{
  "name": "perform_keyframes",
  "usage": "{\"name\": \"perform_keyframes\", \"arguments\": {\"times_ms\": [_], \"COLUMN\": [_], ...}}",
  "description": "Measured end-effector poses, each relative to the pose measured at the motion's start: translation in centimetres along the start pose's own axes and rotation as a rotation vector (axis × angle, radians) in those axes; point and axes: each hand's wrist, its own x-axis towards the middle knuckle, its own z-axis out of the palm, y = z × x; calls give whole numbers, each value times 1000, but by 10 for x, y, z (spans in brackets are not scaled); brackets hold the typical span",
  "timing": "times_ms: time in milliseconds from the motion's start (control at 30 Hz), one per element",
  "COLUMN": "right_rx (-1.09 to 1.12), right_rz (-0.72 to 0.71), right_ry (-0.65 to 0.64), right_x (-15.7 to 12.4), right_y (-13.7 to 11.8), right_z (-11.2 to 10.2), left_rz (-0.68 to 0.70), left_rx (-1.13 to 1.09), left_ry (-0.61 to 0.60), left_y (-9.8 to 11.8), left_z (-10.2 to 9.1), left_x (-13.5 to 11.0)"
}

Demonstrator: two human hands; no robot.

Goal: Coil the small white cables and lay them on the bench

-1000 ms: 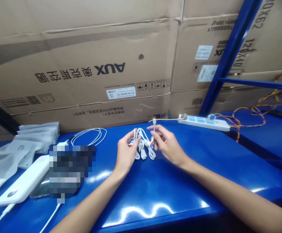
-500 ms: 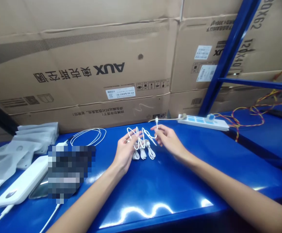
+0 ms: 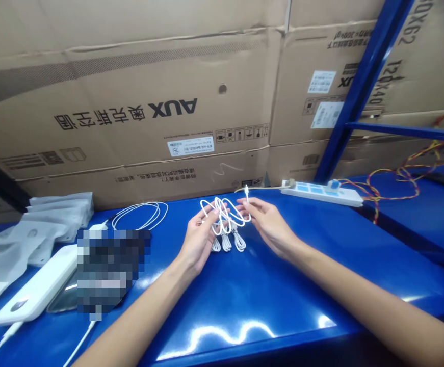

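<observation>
A white charging cable (image 3: 225,216) hangs in loose loops between my two hands, above the blue shelf. My left hand (image 3: 201,232) is closed on the looped part, thumb on top. My right hand (image 3: 263,216) pinches the other end, and the cable's white plug (image 3: 246,191) points up past the fingertips. Behind and just below the loops lie three bundled white cables (image 3: 239,240) side by side on the shelf; the leftmost is partly covered by my left hand.
On the left are a white power bank (image 3: 34,290), a blurred-out dark device (image 3: 110,270), a coiled white cable (image 3: 141,216) and several translucent pouches (image 3: 59,214). A power strip (image 3: 321,192) lies at the back right by a blue post (image 3: 359,97). Cardboard boxes (image 3: 130,66) line the back.
My right hand has brought its end of the cable slightly closer to my left hand, and the loops have bunched up and overlap more. The bundled cables stay in place.
</observation>
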Motion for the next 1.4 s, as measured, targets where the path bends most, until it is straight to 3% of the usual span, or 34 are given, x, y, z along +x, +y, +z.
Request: {"name": "perform_keyframes", "arguments": {"times_ms": [133,233,367,700,833,1100,1300,1400], "right_rx": [168,183,157,-219,-254,-212,-159,-121], "right_rz": [159,182,122,-140,-153,-195,-63,-40], "right_ry": [-96,-125,-63,-201,-247,-176,-68,-57], "right_x": [-3,-3,-2,-2,-3,-7,-6,-6], "right_y": [0,-1,-5,4,12,8,-3,-5], "right_z": [1,2,2,5,5,9,7,7], "left_rz": [7,7,0,-52,-64,-11,-42,-50], "left_rx": [-9,-15,-10,9,-1,114,55,101], "left_ry": [-25,-28,24,-44,-48,-142,-304,-312], "left_y": [-2,-2,-2,-6,-6,-2,5,5], "left_z": [-1,-1,0,1,3,7,10,7], "left_x": [1,1,1,-1,-3,-6,-13,-11]}}
